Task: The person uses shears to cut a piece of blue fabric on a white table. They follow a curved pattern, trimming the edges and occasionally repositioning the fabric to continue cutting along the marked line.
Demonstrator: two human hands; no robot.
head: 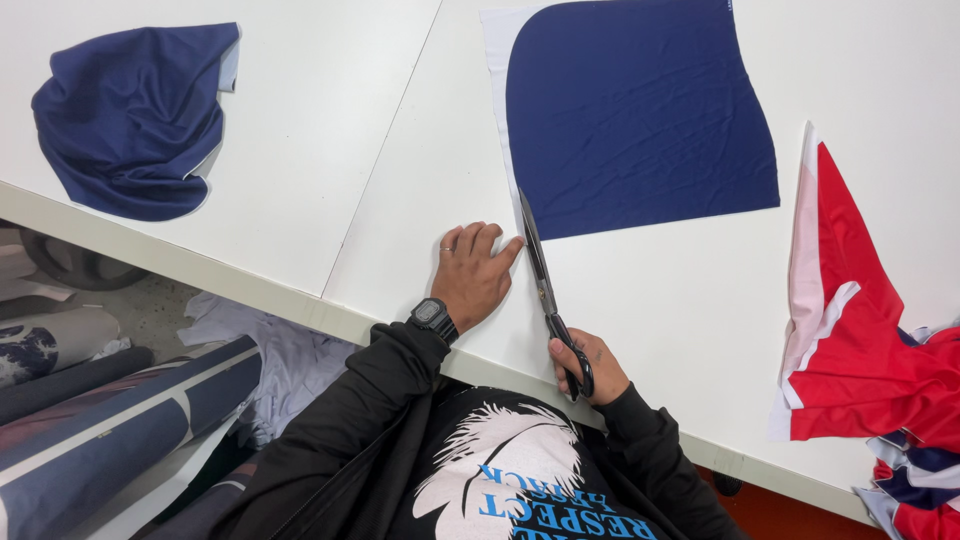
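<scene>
Right hand (588, 368) fingers clenched through handles of long black metal scissors (545, 290); blades closed, tips at lower left corner of flat navy fabric panel with white margin (640, 110) on white surface (330, 130). Left hand (475, 275) flat, fingers released, pressing surface just beside blades. Crumpled navy cloth (130, 115) far left; red-white-navy fabric pile (870, 350) right.

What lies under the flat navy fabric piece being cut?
The flat navy fabric piece lies directly on the white table, with a white border strip showing along its left edge. Whether anything else sits beneath its middle is covered and cannot be told.
</scene>
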